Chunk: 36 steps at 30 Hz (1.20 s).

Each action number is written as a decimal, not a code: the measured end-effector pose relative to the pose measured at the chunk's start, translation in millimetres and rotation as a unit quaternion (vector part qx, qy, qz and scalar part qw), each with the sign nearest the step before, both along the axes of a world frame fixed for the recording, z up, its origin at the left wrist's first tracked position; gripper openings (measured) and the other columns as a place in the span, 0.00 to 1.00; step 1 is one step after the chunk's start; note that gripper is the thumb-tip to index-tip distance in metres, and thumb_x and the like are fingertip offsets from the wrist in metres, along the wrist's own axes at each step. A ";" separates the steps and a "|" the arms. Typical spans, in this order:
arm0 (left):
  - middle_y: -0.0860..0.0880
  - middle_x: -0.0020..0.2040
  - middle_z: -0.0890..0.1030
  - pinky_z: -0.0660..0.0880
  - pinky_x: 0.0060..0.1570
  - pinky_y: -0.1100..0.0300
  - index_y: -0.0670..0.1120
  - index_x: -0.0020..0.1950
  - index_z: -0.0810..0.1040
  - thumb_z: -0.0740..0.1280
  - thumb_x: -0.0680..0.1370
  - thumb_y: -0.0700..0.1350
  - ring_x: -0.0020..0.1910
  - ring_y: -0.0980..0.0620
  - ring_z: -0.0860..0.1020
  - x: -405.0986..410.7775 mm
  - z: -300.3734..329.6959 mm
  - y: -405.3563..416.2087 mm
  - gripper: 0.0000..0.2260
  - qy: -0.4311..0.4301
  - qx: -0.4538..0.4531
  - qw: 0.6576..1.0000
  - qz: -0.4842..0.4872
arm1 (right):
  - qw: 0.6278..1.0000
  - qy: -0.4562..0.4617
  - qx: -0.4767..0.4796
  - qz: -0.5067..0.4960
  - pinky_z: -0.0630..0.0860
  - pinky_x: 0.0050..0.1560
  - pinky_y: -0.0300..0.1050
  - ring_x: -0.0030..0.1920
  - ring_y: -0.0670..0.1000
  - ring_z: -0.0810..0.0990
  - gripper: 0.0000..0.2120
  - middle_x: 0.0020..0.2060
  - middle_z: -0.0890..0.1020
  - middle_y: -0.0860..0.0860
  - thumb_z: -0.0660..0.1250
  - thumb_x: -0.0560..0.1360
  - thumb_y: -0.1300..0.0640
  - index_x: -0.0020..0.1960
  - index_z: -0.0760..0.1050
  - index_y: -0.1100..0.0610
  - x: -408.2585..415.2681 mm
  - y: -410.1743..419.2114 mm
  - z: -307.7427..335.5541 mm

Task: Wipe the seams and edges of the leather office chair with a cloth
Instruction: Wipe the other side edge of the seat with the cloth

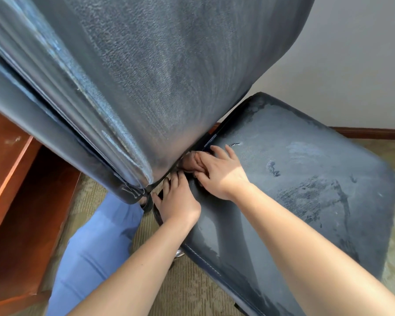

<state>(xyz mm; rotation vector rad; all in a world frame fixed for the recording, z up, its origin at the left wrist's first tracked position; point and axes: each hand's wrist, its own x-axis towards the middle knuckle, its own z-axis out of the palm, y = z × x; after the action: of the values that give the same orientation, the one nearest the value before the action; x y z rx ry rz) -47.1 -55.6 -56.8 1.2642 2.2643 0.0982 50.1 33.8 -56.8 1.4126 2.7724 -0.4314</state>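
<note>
Both hands [198,185] press cloth [192,164] into chair [294,179] crease.

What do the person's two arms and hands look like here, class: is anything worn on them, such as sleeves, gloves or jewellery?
Both forearms are bare, with no sleeves in view. The left hand and right hand wear no gloves, and no rings, watch or bracelets show on the wrists or visible fingers. Sunlight falls across the right hand. Blue trousers show below the arms.
</note>
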 end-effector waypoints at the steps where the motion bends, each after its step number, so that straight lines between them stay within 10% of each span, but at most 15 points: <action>1: 0.53 0.80 0.46 0.50 0.74 0.41 0.48 0.79 0.46 0.58 0.78 0.39 0.78 0.51 0.46 0.0 0.4 1.9 0.33 -0.008 -0.006 1.000 0.000 | 1.000 -0.006 -0.004 -0.016 0.44 0.73 0.52 0.73 0.52 0.56 0.11 0.62 0.75 0.46 0.57 0.76 0.47 0.56 0.66 0.50 0.0 6.5 1.3; 36: 0.51 0.80 0.48 0.52 0.74 0.47 0.50 0.79 0.46 0.60 0.77 0.42 0.77 0.47 0.51 6.6 -7.5 11.2 0.34 0.040 0.020 0.999 -0.023 | 0.995 -0.067 0.041 -0.056 0.44 0.73 0.53 0.74 0.54 0.54 0.26 0.71 0.65 0.46 0.56 0.74 0.43 0.68 0.63 0.53 8.9 29.2 3.5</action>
<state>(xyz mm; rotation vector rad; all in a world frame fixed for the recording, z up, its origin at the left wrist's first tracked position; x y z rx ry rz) -40.5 -44.4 -64.3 1.3620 2.3105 0.0792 59.0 63.0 -53.3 1.5586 2.6421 -0.2155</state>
